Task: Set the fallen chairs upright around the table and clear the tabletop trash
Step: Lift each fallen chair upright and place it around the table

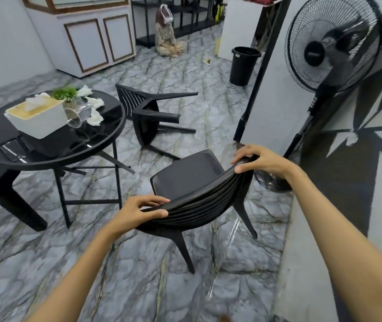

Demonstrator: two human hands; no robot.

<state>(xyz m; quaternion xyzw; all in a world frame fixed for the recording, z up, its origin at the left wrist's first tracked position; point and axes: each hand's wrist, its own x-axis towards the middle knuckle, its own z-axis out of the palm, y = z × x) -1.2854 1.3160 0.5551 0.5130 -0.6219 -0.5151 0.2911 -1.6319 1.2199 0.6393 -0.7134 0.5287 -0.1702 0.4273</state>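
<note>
A black plastic chair [185, 175] stands on its legs in front of me, slightly tilted. My left hand [138, 211] grips the left end of its backrest and my right hand [260, 161] grips the right end. A second black chair [148, 112] lies on its side on the floor beyond it. The round black table [106, 135] stands to the left. On it lie crumpled white tissues [94, 110], a tipped clear glass [76, 118], a white tissue box [39, 119] and a small green plant [65, 94].
A black bin [243, 66] stands by the far wall on the right. A standing fan [331, 49] and a wall close off the right side. Part of another black chair [4, 194] shows at the left edge. A person sits on the floor at the back.
</note>
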